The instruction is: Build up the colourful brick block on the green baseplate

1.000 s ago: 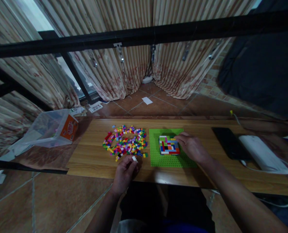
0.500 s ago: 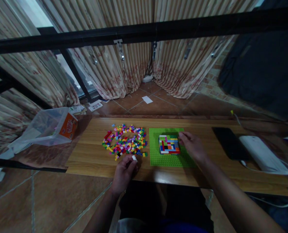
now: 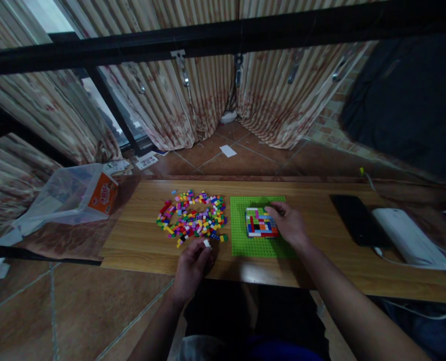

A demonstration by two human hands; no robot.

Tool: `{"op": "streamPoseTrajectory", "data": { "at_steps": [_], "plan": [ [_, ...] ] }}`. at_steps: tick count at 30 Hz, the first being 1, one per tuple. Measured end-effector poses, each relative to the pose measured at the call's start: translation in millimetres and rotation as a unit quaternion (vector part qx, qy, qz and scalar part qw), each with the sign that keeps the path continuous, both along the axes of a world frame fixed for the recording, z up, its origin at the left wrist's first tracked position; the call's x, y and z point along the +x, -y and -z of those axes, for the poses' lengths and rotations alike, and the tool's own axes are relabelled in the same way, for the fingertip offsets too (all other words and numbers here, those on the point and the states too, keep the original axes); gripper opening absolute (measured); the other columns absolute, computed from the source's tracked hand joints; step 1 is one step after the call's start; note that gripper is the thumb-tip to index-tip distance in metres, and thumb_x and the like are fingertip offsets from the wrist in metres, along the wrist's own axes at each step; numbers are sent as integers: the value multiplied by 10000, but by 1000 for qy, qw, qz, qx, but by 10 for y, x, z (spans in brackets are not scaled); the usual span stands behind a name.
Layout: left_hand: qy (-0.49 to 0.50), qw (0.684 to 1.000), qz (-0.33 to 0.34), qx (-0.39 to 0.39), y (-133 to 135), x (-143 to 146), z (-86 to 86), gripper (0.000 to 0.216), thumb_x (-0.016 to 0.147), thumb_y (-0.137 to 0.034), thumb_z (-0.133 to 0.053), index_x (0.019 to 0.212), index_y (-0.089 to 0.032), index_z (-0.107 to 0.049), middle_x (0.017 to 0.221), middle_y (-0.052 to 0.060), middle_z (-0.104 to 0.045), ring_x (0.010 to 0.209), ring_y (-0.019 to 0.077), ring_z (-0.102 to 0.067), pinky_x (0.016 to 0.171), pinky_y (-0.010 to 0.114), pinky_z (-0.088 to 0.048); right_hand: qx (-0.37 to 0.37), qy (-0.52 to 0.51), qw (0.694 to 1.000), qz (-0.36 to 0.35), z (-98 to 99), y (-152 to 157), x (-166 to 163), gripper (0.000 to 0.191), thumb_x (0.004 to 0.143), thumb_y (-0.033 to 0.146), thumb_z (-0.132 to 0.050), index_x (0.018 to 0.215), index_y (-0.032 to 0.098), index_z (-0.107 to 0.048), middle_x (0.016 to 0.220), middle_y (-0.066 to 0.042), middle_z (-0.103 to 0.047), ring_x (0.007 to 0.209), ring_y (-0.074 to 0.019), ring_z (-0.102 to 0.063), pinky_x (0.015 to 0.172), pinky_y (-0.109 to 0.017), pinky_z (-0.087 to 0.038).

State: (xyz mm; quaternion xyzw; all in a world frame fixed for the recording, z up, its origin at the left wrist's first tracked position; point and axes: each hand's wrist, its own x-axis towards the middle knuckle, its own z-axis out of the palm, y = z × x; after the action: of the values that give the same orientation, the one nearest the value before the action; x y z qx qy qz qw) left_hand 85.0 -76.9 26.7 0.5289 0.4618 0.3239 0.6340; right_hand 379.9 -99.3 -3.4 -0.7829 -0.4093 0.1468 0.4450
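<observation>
Between the thumb and fingers of my left hand (image 3: 191, 260) is a small white toy brick (image 3: 206, 243), held just in front of the pile of loose bricks (image 3: 198, 220). A green studded baseplate (image 3: 249, 249) lies to the right of the pile. On it stands a low block of many-coloured bricks (image 3: 259, 226). My right hand (image 3: 288, 220) is closed at the far right corner of this block, fingertips on or just over its top. Whatever the right fingers pinch, if anything, is hidden.
A black phone (image 3: 358, 220) and a white power bank (image 3: 411, 238) with a cable lie on the wooden table (image 3: 147, 260) at the right. On the floor at the left stands a clear plastic box (image 3: 72, 195) with an orange label. A black rail (image 3: 207, 40) crosses above.
My right hand has moved left, from the block's right edge to over its far right corner. My left hand keeps the white brick in about the same place.
</observation>
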Motion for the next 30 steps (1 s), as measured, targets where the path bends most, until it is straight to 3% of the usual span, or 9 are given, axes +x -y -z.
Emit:
{"op": "streamPoseTrajectory", "data": {
  "at_steps": [4,8,12,18,24,30],
  "plan": [
    [-18,1000,-1,24,6,-7,18,448,783,-368,-658,1181,-189,-556,672,-29,-598,602,118,-555,583,235,-449,-7,17,1000,-5,-33,14,-38,417,824,498,-571,1042,164,-692,894,-98,-731,778,-219,-664,725,-366,-516],
    [8,1000,4,10,28,113,27,349,768,-370,-675,1053,-191,-581,731,-10,-634,648,121,-582,602,233,-469,-14,-4,1000,4,-44,62,-62,442,823,542,-557,1019,174,-703,922,-96,-729,801,-221,-663,737,-359,-510],
    [47,999,4,-10,17,406,-59,275,761,-372,-672,915,-194,-529,816,7,-662,696,126,-616,640,243,-502,69,-102,992,29,7,147,-61,508,845,608,-486,990,168,-694,872,-77,-715,709,-179,-635,659,-312,-506],
    [21,998,36,56,-47,659,-107,171,788,-331,-627,854,-193,-551,821,14,-652,734,142,-624,640,240,-486,209,-235,945,92,77,219,6,463,830,603,-526,916,167,-657,751,-36,-646,582,-125,-564,508,-241,-459],
    [-80,985,-2,153,5,286,41,139,808,-333,-631,830,-195,-630,765,11,-634,725,142,-583,683,253,-465,206,-240,945,81,85,221,-8,420,824,581,-560,889,177,-658,727,-28,-628,561,-117,-550,470,-225,-445],
    [-196,941,-4,275,26,-89,119,111,821,-302,-626,826,-223,-704,868,41,-642,809,166,-601,753,281,-472,185,-212,957,78,119,218,-11,425,814,584,-571,872,175,-670,728,-32,-633,562,-118,-552,459,-228,-445]
  ]
}}
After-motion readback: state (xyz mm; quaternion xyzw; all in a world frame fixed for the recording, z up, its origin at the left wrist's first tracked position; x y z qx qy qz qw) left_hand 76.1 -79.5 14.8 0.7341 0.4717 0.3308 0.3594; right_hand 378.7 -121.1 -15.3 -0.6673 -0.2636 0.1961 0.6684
